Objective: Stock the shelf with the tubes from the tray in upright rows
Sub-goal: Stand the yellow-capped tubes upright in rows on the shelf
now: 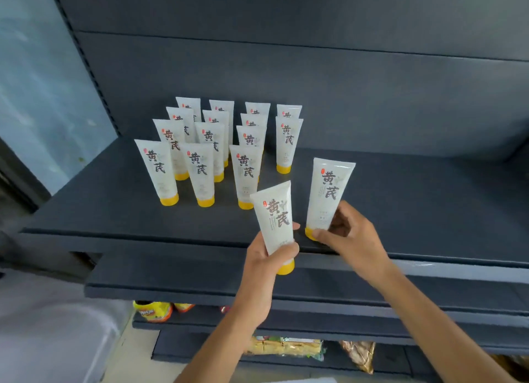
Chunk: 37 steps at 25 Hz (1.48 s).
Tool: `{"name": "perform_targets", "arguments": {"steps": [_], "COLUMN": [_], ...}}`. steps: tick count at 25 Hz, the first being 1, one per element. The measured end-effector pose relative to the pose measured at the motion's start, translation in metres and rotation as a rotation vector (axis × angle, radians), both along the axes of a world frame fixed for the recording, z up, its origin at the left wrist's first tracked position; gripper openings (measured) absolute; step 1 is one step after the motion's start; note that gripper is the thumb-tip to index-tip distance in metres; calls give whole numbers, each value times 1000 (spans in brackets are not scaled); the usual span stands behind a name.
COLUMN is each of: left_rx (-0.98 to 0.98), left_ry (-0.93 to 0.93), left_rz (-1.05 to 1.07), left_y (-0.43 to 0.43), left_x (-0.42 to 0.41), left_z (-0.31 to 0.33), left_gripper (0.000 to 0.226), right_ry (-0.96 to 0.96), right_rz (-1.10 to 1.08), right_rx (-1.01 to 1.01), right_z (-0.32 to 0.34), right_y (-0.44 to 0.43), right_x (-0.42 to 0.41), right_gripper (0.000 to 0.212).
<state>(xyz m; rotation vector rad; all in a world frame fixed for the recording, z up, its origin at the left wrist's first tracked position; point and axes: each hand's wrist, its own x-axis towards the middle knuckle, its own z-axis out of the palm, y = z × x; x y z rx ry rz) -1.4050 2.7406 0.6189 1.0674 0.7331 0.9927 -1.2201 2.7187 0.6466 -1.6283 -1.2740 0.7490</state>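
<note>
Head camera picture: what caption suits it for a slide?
Left hand holding one tube, right hand holding a second tube, at a dark shelf with upright rows of yellow-capped tubes.

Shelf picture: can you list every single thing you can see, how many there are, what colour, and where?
Standing tubes: fourteen, white with yellow caps, cap down in four rows on the top shelf.
Tilted tube: one, white with a yellow cap, held in front of the shelf edge.
Upright tube: one, same colours, cap down at the shelf's front edge, right of the rows.
Top shelf: one, dark grey.
Lower shelves: at least two, dark grey, below.
Snack bags: at least two, yellow and orange, on a lower shelf, mostly hidden.
Packets: two, yellowish and brown, on the bottom shelf.
Left hand: grips the tilted tube.
Right hand: holds the upright tube.
</note>
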Motion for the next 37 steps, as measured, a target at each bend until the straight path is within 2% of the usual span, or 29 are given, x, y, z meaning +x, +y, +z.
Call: {"name": "perform_targets", "arguments": {"steps": [7,14,20,24,28,37], "left_rx": [29,18,-1,-21,-23,-27], "left_ry": [-10,-25,0,5,6,-84], "left_rz": [-122,-62,-16,-11,-8,23], "left_y": [34,47,49,50,49,49], "left_x": [-11,-5,-2,-1,-1,3], "left_z": [6,3,1,0,1,0], "left_gripper": [52,35,39,52,48,66], "right_ry": [-73,-197,-240,-252,-296,-233], "right_rz": [-36,82,113,107,105,46], "right_rx": [16,40,13,-7,-14,-30], "right_z": [-21,-26,-27,-28,-30,-37], "right_y": [89,134,157,163,164,150], "right_x": [2,9,11,12,12,20], "right_gripper": [39,52,52,53,55,63]}}
